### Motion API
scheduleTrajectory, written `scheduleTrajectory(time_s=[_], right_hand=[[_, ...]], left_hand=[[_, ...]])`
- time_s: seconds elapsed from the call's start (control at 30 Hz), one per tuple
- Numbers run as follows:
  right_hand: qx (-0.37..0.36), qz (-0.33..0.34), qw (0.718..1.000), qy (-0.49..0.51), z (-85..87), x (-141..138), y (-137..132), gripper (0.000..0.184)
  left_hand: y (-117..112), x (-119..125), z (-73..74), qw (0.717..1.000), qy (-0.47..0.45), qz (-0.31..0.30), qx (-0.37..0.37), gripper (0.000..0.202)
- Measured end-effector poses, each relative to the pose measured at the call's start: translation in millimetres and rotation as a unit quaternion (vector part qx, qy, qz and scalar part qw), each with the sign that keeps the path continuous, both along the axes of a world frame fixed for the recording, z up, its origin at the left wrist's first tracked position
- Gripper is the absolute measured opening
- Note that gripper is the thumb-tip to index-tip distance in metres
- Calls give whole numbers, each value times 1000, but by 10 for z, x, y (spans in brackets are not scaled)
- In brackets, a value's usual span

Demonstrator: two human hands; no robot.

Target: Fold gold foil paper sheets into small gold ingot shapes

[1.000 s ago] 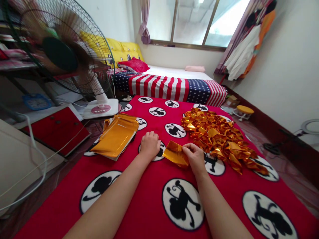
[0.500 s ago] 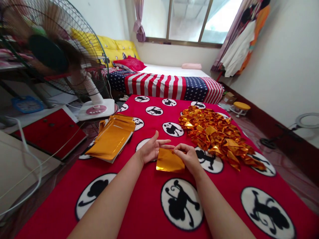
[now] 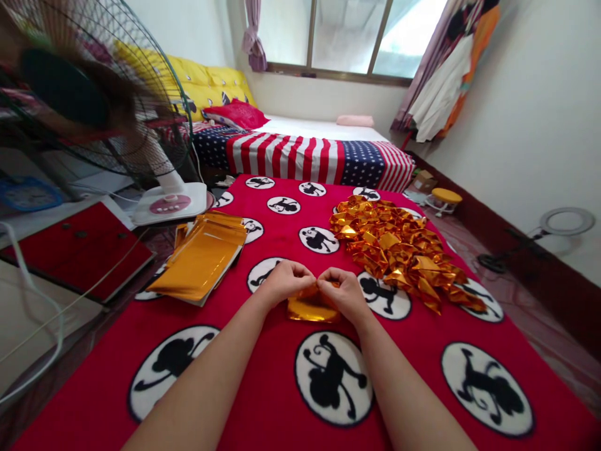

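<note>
A gold foil sheet (image 3: 312,309) is held between my two hands, just above the red blanket (image 3: 263,382) with its monkey figures in white ovals. My left hand (image 3: 290,279) pinches the far edge of the foil near its middle. Close beside it, almost touching, my right hand (image 3: 341,290) pinches the same edge, its fingers curled. The fingers cover much of the far edge. To the left lies a stack of flat gold foil sheets (image 3: 200,257). On the right is a heap of folded gold foil pieces (image 3: 399,250).
An electric fan (image 3: 169,194) with blurred blades stands at the left, near a red board (image 3: 79,247) and a white cable (image 3: 59,313). Beyond the blanket is a bed (image 3: 300,160). A yellow stool (image 3: 446,196) and a ring light (image 3: 566,220) stand at the right.
My left hand has gone from spread fingers to a pinch on the foil's far edge, beside my right hand. The foil's far edge now bends up. The view has shifted slightly right.
</note>
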State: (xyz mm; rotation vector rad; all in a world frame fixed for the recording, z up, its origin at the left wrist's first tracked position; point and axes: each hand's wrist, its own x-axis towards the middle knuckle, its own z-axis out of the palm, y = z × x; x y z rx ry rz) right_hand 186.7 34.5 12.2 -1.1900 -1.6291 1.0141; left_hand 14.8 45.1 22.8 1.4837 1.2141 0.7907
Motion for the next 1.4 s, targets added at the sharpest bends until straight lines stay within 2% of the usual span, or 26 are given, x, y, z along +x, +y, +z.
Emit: scheduleTrajectory(time_s=[0.13,0.23,0.4,0.6,0.77,0.9,1.0,1.23,1.4], right_hand=[[-1,-2,1000,-8,-5,3,-8,11],[-14,-5,1000,0,-6,21,-9,12],[-36,-11,999,30,-28,63,23,14],[-59,-27,996,54,-32,65,32,19],[-62,-51,992,98,12,56,19,21],[-71,-57,986,142,17,57,18,23],[-71,-61,983,160,-10,64,22,24],[-68,-32,974,214,-20,63,17,29],[-70,-41,970,231,5,35,3,26]], left_hand=[[-12,-11,9,999,32,-13,28,22],[-13,-53,-3,998,49,1,49,20],[27,-196,-28,999,40,23,26,20],[37,-297,43,1000,17,14,21,24],[25,-228,16,998,-39,30,28,31],[-3,-140,-26,992,-125,8,-26,39],[-21,-95,-32,983,-173,2,-57,38],[-7,-46,-4,969,-224,91,-55,42],[-8,-34,-4,969,-223,90,-46,42]])
